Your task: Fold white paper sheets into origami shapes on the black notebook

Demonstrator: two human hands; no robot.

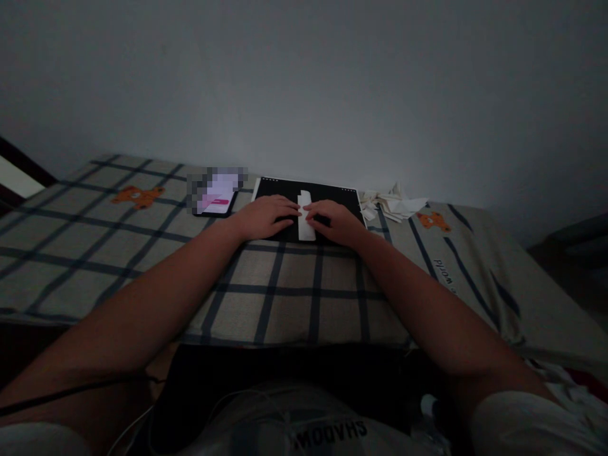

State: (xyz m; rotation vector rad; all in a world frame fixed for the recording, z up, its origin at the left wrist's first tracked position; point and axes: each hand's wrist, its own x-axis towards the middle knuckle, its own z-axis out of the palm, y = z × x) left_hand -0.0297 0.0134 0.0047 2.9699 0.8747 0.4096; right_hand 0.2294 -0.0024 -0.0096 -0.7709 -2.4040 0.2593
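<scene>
The white paper strip [306, 230] is lying on the black sheet [280, 188], pointing from near to far. From its left and right sides, the left hand [268, 216] and right hand [338, 221] are touching it with open, ungripping fingers, probably keeping it flat; both forearms are slanting inward.

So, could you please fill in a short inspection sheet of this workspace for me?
Surface: grey cloth with dark-blue checks and orange animal prints, dimly lit.
Job's things: folded white paper-like strip, lying on a flat black rectangular board with pale edges.
Clutter: crumpled white paper-like scraps right of the board; dark-edged phone, screen lit, left.
Hands: left hand and right hand, fingertips at the strip from either side.
Cables: thin black cord and thin white cord, lower left.
Surroundings: plain grey wall behind.
</scene>
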